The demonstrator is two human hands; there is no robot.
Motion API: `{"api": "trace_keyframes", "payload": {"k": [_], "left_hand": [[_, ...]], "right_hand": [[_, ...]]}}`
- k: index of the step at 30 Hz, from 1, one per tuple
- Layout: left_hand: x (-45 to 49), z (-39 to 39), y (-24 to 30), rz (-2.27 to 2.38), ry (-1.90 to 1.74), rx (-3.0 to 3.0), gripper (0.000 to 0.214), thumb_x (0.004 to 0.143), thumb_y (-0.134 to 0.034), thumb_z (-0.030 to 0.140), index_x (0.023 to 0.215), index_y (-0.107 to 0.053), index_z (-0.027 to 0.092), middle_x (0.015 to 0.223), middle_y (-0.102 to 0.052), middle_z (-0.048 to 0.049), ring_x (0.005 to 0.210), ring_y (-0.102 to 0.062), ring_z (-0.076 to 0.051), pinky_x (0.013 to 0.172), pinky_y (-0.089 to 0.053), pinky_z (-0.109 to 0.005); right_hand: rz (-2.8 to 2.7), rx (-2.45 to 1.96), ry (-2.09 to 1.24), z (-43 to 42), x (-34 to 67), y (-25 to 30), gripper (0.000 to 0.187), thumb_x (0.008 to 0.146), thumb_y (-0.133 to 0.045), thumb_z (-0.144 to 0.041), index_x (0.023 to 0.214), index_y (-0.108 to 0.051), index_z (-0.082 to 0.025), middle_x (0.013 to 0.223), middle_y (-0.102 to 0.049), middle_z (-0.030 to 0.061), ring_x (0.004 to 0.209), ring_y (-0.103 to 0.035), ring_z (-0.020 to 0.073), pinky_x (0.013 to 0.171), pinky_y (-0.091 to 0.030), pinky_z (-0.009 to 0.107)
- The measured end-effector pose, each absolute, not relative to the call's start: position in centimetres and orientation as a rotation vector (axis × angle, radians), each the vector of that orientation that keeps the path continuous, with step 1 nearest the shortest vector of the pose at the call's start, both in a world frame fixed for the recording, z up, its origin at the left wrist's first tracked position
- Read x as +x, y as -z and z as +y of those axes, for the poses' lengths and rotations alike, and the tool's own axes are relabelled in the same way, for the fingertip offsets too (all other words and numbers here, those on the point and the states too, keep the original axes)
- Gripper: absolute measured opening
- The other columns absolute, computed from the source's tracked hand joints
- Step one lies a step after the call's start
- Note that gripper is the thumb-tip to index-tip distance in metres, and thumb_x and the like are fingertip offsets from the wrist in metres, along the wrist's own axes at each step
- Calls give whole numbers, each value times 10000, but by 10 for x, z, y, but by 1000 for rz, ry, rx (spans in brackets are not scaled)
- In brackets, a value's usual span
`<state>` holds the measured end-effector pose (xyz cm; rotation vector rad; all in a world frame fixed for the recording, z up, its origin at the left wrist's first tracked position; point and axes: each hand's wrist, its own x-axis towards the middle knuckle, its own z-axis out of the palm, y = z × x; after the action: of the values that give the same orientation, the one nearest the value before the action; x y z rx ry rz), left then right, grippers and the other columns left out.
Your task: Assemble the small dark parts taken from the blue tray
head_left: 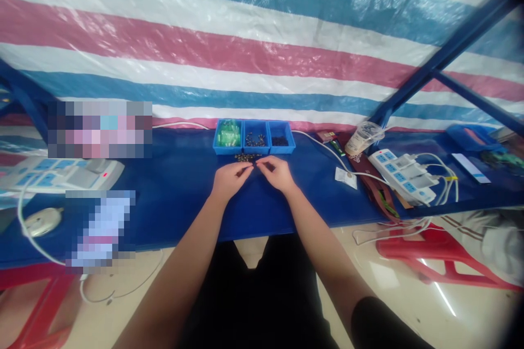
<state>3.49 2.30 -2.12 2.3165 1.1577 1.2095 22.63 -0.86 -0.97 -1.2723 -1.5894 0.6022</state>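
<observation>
Right now, from the head camera, your left hand (231, 179) and right hand (278, 173) rest on the blue table (180, 185), fingers curled and tips nearly meeting. Whether they pinch anything, you cannot tell. The pile of small dark parts (246, 157) stretches left to right just beyond your fingertips, before the middle blue bin (255, 150).

Striped red/white/blue tarp (262, 54) as back wall w/ blue metal frame (446, 54); blue-covered table (176, 196); pale glossy floor (409, 305), prob. tile; red plastic stool (413, 251) at rt.
</observation>
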Motion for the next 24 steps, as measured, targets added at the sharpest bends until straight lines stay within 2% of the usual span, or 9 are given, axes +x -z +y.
{"api": "trace_keyframes", "payload": {"k": [3,11,15,24], "left_hand": [[34,23,21,1185,-1175,2298,275,901,-601,423,1020,-757,231,915,-763,-36,753,-695,-158,707,-541,-260],[34,26,24,1249,-1190,2265,252,910,-596,387,1010,-755,221,811,-752,-18,704,-682,-139,697,-516,-238],[34,27,26,1227,-1230,2265,251,905,-601,391,996,-759,219,795,-745,-17,682,-670,-132,703,-514,-238],[34,26,25,1196,-1279,2231,221,888,-628,370,974,-764,219,708,-698,5,638,-634,-112,667,-489,-228]], "right_hand": [[-1628,-1242,-603,-9,227,9,216,896,-616,-368,973,-745,-213,930,-739,59,771,-651,164,682,-502,291],[-1534,-1205,-703,-5,225,17,257,837,-695,-352,1047,-736,-211,985,-757,55,812,-701,173,707,-544,290],[-1465,-1225,-719,-6,224,15,220,830,-698,-343,995,-750,-206,982,-764,53,830,-711,180,744,-557,305],[-1380,-1250,-762,-6,221,11,256,756,-766,-365,942,-764,-190,928,-767,65,745,-692,173,687,-554,304]]}}
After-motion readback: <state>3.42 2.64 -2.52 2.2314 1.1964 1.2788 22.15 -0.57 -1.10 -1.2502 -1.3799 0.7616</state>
